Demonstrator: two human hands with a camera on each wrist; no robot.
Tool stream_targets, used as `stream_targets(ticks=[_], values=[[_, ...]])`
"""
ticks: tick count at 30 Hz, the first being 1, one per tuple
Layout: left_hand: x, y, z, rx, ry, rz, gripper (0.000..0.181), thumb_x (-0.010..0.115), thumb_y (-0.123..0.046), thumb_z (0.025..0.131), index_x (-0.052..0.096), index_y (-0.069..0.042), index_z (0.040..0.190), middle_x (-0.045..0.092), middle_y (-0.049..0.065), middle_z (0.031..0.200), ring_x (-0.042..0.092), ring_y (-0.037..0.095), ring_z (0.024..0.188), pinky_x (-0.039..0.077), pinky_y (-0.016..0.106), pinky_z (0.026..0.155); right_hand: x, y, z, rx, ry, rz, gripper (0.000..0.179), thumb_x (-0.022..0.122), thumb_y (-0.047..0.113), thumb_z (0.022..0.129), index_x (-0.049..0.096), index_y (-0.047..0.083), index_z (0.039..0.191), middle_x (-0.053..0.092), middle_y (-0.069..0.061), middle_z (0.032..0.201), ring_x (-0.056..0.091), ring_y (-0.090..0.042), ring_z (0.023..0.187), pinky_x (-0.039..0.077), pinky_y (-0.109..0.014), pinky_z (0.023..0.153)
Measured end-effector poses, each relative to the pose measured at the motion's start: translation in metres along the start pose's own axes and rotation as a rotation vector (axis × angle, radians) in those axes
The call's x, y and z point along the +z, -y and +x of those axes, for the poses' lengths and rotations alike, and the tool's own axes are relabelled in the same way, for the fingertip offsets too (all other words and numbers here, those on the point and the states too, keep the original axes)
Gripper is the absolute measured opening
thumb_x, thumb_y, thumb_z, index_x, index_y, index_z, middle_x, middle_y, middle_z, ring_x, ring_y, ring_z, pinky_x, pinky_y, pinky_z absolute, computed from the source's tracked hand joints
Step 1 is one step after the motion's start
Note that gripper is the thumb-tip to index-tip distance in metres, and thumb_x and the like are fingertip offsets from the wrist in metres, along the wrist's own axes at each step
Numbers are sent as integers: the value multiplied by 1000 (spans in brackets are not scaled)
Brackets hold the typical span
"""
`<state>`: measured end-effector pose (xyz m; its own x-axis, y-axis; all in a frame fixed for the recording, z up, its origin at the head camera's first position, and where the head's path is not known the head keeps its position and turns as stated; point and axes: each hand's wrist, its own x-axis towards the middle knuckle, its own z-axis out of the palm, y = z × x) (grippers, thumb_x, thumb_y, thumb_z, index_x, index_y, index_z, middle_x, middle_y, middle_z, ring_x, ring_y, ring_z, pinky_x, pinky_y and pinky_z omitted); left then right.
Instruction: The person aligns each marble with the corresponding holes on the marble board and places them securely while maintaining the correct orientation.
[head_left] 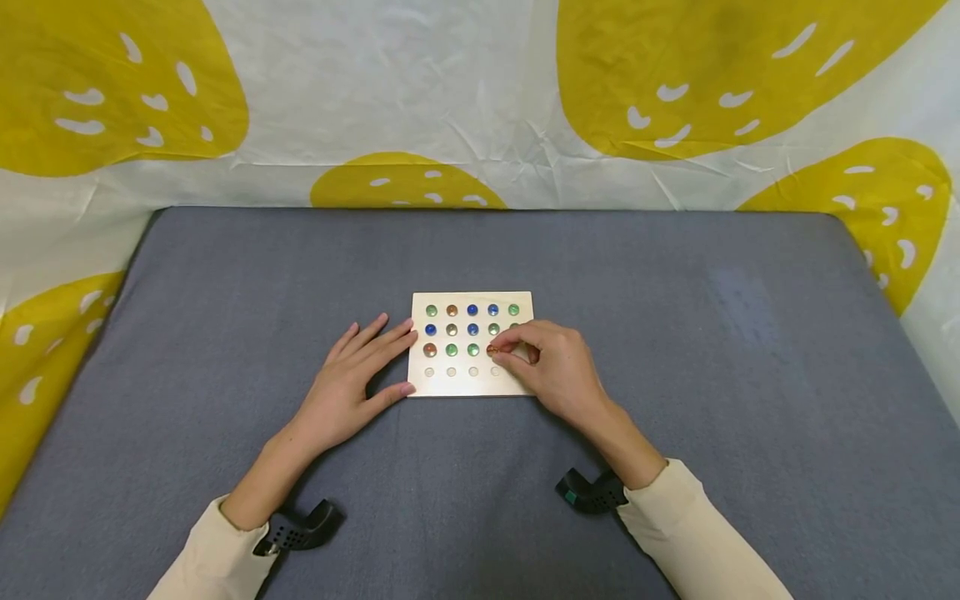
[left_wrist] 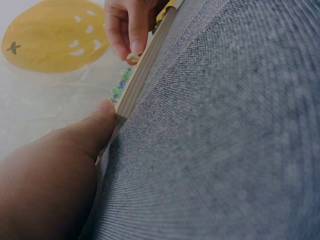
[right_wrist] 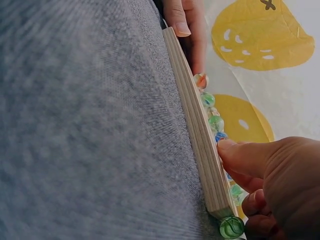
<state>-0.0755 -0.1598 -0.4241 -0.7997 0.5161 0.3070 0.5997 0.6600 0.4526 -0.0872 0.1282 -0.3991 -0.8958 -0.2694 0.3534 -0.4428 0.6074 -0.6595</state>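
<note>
A pale wooden board (head_left: 450,385) with rows of round hollows lies on the table; glass marbles fill its back rows, and visible front-row hollows are bare. My right hand (head_left: 558,367) pinches an orange-brown marble (head_left: 492,351) between thumb and forefinger, at the third row from the back. Spread along the left edge, my left hand (head_left: 348,379) touches the board with straight fingers and thumb. In the right wrist view a green marble (right_wrist: 232,227) sits by the board's corner, close to my curled fingers; whether they hold it I cannot tell. The right hand hides the board's right part.
Grey cloth (head_left: 225,333) covers the table around the board. A white sheet with yellow shapes (head_left: 405,83) hangs behind the table's far edge. Black devices (head_left: 300,527) are strapped at both wrists, under cream sleeves (head_left: 697,533).
</note>
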Motion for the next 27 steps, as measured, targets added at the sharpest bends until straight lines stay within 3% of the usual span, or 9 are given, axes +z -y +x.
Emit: stream_targets(ticks=[13, 21, 27], values=[[0, 1, 0, -3, -4, 5, 66, 71, -34, 86, 46, -16, 144, 39, 1, 149, 24, 28, 141, 11, 53, 112, -4, 2, 1, 6, 17, -57, 8, 80, 15, 79, 77, 19, 85, 62, 12, 74, 43, -8, 59, 35, -27, 50], [1, 0, 0, -3, -3, 6, 66, 71, -35, 87, 46, -16, 145, 40, 1, 149, 24, 28, 141, 11, 53, 112, -12, -1, 3, 11, 36, -9, 8, 80, 14, 80, 77, 14, 88, 61, 6, 74, 42, -11, 59, 34, -26, 52], [0, 0, 0, 4, -2, 0, 66, 71, -34, 87, 46, -15, 144, 40, 1, 149, 24, 29, 141, 11, 53, 112, -27, -7, 3, -2, 56, 14, 9, 78, 13, 82, 76, 14, 90, 53, 6, 67, 41, -10, 58, 33, -26, 52]])
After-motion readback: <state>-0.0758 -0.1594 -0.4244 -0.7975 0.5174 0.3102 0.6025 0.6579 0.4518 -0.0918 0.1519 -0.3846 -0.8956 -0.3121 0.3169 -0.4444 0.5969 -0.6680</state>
